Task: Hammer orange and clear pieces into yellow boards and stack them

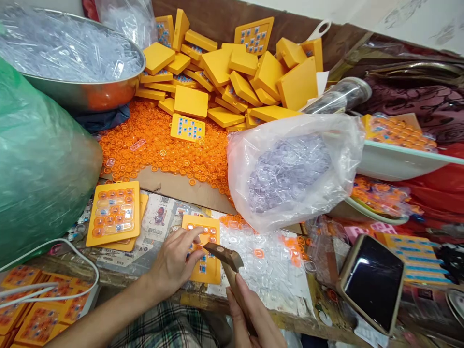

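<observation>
My right hand is wrapped around the wooden handle of a small hammer, its metal head raised near the right side of a yellow plastic panel. That panel lies flat at the bench's front, with orange caps and blue-and-white pieces in its slots. Over its left part is my left hand, thumb and forefinger apart at the panel's face; no held piece shows between them. To the left, a yellow panel set with orange rings and clear caps rests on another panel.
Behind lie a heap of orange rings and a pile of yellow panels. A bag of clear pieces stands right of centre. A metal basin, green bag, white cable and phone flank the bench.
</observation>
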Tool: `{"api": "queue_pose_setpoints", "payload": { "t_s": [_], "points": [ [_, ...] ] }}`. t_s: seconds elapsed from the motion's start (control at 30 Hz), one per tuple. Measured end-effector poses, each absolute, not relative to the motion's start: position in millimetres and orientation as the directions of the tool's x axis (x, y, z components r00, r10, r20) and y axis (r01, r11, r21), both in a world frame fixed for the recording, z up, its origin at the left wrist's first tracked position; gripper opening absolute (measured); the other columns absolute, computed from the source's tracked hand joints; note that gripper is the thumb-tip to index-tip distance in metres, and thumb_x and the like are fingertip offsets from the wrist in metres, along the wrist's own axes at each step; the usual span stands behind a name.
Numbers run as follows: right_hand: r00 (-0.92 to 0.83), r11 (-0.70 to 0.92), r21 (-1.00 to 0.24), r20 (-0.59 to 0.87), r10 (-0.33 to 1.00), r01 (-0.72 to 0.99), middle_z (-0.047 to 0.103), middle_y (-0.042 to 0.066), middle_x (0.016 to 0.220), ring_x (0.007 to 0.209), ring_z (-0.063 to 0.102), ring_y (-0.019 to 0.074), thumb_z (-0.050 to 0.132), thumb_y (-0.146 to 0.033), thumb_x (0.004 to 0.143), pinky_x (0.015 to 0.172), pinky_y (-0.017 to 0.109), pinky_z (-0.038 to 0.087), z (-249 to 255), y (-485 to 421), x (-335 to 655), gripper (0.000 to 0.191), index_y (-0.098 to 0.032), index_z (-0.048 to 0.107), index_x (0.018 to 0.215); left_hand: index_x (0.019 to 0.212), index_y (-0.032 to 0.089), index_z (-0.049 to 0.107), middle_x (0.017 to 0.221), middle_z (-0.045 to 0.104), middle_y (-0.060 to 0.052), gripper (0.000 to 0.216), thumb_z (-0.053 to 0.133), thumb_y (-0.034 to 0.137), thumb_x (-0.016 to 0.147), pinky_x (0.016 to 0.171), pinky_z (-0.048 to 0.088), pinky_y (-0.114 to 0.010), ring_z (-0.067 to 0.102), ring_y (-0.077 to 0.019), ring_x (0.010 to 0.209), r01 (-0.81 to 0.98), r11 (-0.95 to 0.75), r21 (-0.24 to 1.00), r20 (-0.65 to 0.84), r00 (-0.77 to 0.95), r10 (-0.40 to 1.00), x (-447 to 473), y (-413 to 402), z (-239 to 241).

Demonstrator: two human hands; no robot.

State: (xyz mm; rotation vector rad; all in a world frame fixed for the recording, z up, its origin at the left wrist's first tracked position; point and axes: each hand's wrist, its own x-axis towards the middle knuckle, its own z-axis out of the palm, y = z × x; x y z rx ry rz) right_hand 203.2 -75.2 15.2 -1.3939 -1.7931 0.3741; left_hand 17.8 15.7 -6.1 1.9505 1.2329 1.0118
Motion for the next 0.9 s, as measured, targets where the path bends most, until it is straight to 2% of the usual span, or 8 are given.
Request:
{"api": "queue_pose_setpoints", "payload": {
  "t_s": [0.17,0.33,0.5,0.6,0.67,0.73,0.83,0.9],
  "points": [
    [-0.165,0.322,-0.636,0.294,0.941,0.702,0.07,0.008,0.111,0.095,0.07,0.0162,0.049,-0.001,0.089,0.078,0.023,0.058,18,-75,206,0.063,-0.026,0.04,0.147,0.124,0.022,0.05,0.094,0.069,-0.004,0.038,0.059,0.018,0.088,0.082,0.056,-0.039,0.065,-0.0211,0.091,0.456,-0.308,0.835,0.216,0.243,0.946,20,15,-8],
    [-0.118,0.344,-0.56,0.399,0.909,0.754,0.07,0.007,0.109,0.093,0.071,0.016,0.051,0.001,0.088,0.078,0.023,0.057,20,-74,210,0.067,-0.03,0.04,0.146,0.122,0.022,0.053,0.092,0.072,-0.003,0.038,0.062,0.018,0.086,0.082,0.057,-0.04,0.067,-0.0218,0.089,0.465,-0.278,0.841,0.19,0.228,0.955,21,18,-9],
    [-0.232,0.316,-0.583,0.215,0.949,0.749,0.07,0.007,0.109,0.086,0.072,0.0127,0.046,-0.004,0.092,0.075,0.019,0.057,16,-71,215,0.061,-0.026,0.035,0.149,0.121,0.02,0.055,0.088,0.072,-0.003,0.041,0.066,0.016,0.081,0.081,0.057,-0.04,0.069,-0.0217,0.085,0.477,-0.233,0.848,0.161,0.187,0.969,22,15,-11],
    [-0.144,0.3,-0.623,0.288,0.947,0.722,0.069,0.006,0.116,0.096,0.07,0.0151,0.05,-0.004,0.091,0.082,0.022,0.057,16,-71,214,0.062,-0.028,0.038,0.147,0.121,0.02,0.057,0.091,0.073,-0.003,0.043,0.071,0.022,0.08,0.08,0.057,-0.034,0.069,-0.0193,0.084,0.444,-0.254,0.859,0.19,0.183,0.964,17,20,-9],
    [-0.02,0.261,-0.648,0.355,0.935,0.716,0.069,0.004,0.118,0.098,0.07,0.0164,0.054,-0.005,0.089,0.084,0.024,0.057,19,-71,213,0.061,-0.03,0.043,0.144,0.113,0.019,0.061,0.094,0.072,-0.005,0.031,0.068,0.024,0.083,0.081,0.056,-0.032,0.068,-0.0185,0.086,0.469,-0.297,0.832,0.257,0.149,0.955,14,36,-6],
    [0.087,0.223,-0.663,0.4,0.912,0.714,0.068,0.002,0.122,0.099,0.071,0.0176,0.057,-0.005,0.088,0.088,0.027,0.057,21,-69,212,0.061,-0.033,0.047,0.141,0.104,0.017,0.065,0.1,0.071,-0.008,0.017,0.057,0.021,0.09,0.086,0.054,-0.033,0.066,-0.0195,0.092,0.561,-0.317,0.765,0.32,0.096,0.943,15,61,-3],
    [0.15,0.186,-0.672,0.409,0.9,0.716,0.068,-0.001,0.124,0.102,0.071,0.0194,0.061,-0.007,0.086,0.092,0.03,0.057,23,-66,213,0.061,-0.034,0.05,0.139,0.1,0.015,0.067,0.107,0.068,-0.011,0.022,0.049,0.01,0.09,0.092,0.05,-0.038,0.061,-0.0234,0.102,0.672,-0.271,0.689,0.329,0.043,0.943,24,106,-3],
    [0.17,0.165,-0.68,0.397,0.902,0.714,0.068,0.0,0.125,0.102,0.071,0.0203,0.063,-0.008,0.085,0.093,0.032,0.057,20,-65,214,0.059,-0.032,0.052,0.137,0.093,0.015,0.068,0.101,0.068,-0.011,0.022,0.049,0.007,0.087,0.09,0.05,-0.039,0.061,-0.0243,0.099,0.692,-0.246,0.678,0.299,0.046,0.953,32,129,-6]
  ]
}}
